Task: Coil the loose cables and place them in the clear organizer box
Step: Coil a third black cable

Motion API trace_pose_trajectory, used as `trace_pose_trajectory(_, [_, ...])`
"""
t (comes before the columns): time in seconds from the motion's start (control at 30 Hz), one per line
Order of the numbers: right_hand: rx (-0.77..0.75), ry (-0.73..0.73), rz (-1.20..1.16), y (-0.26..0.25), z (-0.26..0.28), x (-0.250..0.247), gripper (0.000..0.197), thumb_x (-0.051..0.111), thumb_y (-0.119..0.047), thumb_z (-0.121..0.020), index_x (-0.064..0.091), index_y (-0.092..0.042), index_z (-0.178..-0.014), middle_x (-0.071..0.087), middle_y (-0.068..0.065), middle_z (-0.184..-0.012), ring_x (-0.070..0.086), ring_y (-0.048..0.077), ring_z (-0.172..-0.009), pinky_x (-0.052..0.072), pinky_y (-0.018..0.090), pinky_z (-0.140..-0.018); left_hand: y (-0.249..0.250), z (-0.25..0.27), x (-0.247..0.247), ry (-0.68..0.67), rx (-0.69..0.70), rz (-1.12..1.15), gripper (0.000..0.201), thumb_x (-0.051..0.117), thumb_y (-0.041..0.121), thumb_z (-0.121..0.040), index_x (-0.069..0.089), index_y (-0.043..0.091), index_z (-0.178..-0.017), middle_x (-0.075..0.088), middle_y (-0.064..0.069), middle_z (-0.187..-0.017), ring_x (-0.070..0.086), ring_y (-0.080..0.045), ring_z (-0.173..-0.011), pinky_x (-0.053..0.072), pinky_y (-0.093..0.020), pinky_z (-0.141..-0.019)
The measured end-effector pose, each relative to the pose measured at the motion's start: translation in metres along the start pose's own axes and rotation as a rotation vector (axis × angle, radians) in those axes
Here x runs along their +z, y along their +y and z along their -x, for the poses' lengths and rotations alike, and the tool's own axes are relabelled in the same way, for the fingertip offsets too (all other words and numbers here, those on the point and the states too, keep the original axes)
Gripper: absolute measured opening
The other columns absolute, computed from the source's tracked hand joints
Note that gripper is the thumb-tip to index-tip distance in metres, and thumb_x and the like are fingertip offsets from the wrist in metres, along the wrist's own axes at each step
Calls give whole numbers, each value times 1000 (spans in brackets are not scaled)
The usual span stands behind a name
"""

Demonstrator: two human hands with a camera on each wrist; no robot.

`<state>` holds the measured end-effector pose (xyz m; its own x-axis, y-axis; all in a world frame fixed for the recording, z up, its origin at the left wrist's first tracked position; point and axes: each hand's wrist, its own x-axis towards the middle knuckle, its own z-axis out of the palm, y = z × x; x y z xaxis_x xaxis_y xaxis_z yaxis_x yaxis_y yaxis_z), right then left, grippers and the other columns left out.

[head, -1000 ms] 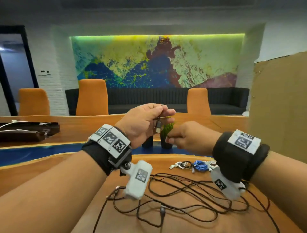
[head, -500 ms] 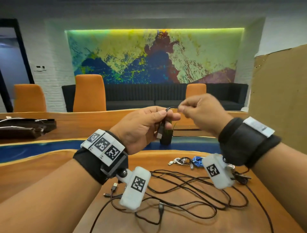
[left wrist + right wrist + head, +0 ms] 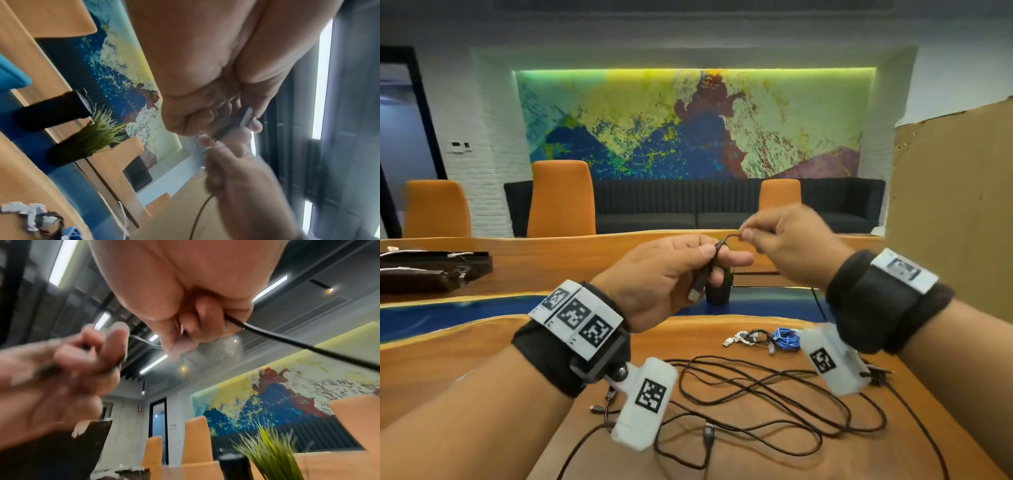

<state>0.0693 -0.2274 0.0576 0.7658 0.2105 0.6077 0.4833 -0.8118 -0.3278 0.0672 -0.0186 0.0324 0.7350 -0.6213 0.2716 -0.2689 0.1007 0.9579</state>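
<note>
Your two bare forearms reach forward and meet at chest height, each wrapped at the wrist in a black fabric band carrying white marker tiles and a white camera pod hanging beneath. Your left hand (image 3: 671,274) is turned palm inward, thumb laid over the curled index finger, pinching the plug end of a thin black cable (image 3: 717,250), the other fingers (image 3: 736,258) curled under it. Your right hand (image 3: 787,240) sits just beside and slightly higher, knuckles up, thumb and index fingertip pinching the same cable where it arches between the hands. Both hands hang well above the desk, blurred in the wrist views.
</note>
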Motion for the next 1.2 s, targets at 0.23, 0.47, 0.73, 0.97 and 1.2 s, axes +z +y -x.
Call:
trace_pose_trajectory(0.23, [-130, -419, 80, -34, 31, 12, 18, 56, -31, -97, 71, -24, -94, 63, -6, -80, 57, 8, -74, 46, 24, -66, -8, -17, -8, 139, 115, -409, 16, 46, 14, -104, 61, 10, -99, 71, -2, -110, 66, -11, -96, 54, -29, -78])
trace_pose_trajectory(0.47, [-90, 71, -22, 2, -5, 1, 16, 61, -22, -95, 74, -13, -92, 68, -5, -81, 60, 11, -77, 49, 29, -72, -9, -8, -4, 25, -30, -86, 27, 37, 19, -106, 58, 2, -113, 73, -16, -106, 50, -11, -73, 35, -26, -62])
trace_pose_trajectory(0.73, [-114, -412, 24, -22, 31, 18, 17, 54, -28, -98, 70, -25, -95, 62, -6, -80, 55, 7, -74, 47, 24, -68, -14, -24, -5, 132, 118, -431, 15, 47, 18, -103, 60, 16, -97, 71, -7, -108, 65, -19, -101, 53, -35, -82])
trace_pose_trajectory(0.97, [-108, 4, -61, 7, 0, 2, 13, 61, -19, -96, 72, -15, -90, 61, -12, -73, 56, 3, -69, 49, 27, -68, -23, -17, -6, 4, 7, -184, 26, 41, 26, -104, 65, 16, -100, 64, -11, -99, 44, -24, -78, 31, -32, -68])
trace_pose_trajectory(1.2, [94, -277, -92, 14, 34, 48, 16, 48, -25, -101, 63, -30, -95, 57, -10, -84, 53, 6, -79, 42, 26, -69, -14, -26, -7, 175, 87, 186, 30, 34, 19, -107, 61, 9, -99, 73, -7, -116, 54, -7, -73, 33, -23, -58])
